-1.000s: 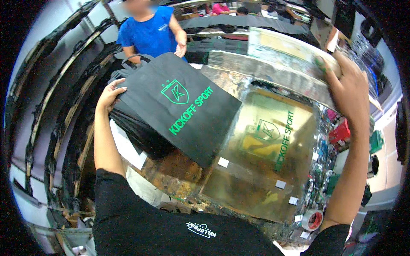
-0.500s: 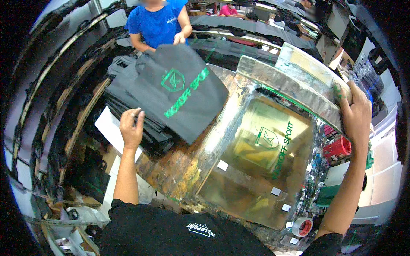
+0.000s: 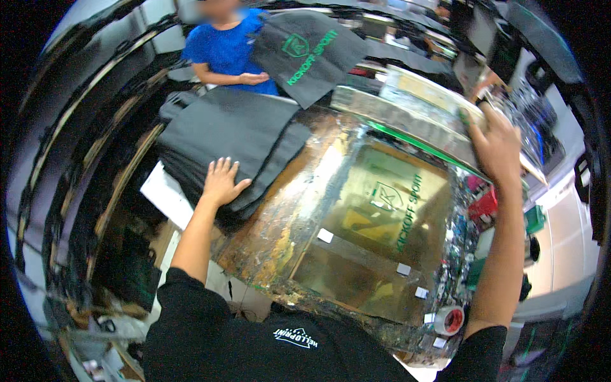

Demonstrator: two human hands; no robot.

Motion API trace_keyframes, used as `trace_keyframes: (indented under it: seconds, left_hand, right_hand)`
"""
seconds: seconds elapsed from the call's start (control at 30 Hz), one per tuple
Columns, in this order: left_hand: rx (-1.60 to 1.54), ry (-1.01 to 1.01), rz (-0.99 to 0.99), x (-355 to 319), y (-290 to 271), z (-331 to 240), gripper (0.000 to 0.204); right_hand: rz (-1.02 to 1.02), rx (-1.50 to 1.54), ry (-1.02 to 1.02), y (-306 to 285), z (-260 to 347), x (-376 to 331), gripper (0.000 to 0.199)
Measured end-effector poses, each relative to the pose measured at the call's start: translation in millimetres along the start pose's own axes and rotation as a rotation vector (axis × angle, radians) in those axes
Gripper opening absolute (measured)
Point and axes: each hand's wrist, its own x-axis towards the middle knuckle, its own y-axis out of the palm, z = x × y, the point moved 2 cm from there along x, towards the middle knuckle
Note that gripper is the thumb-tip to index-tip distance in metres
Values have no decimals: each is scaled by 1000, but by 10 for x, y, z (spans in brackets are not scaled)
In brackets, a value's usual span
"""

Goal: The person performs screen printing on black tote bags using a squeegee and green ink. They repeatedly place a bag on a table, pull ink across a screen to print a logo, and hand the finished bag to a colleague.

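My left hand lies flat, fingers spread, on a stack of plain black fabric bags at the left of the print table. My right hand grips the front edge of the raised printing screen frame, tilted up over the glass print bed, which shows a green logo print. A printed black bag with a green logo is in the air at the far side, by the hand of a person in a blue shirt.
A roll of tape sits at the bed's near right corner. White paper pokes out under the bag stack. Red and green containers stand to the right. Dark racks curve along the left.
The printed bag has left the bed and passed toward the person in blue. My left hand has come down flat on the blank stack. The screen stays raised in my right hand.
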Motion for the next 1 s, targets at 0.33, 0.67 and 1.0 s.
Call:
trace_keyframes:
  seconds: [0.33, 0.67, 1.0]
  left_hand:
    - [-397, 17, -207, 6, -457, 130, 48]
    - [-149, 685, 29, -553, -468, -2663, 54]
    - [-374, 909, 19, -738, -133, -4569, 105]
  right_hand:
    - [-131, -1, -37, 91, -16, -22, 63]
    - [78, 59, 14, -75, -5, 146, 74]
    - [277, 132, 6, -278, 18, 131, 77]
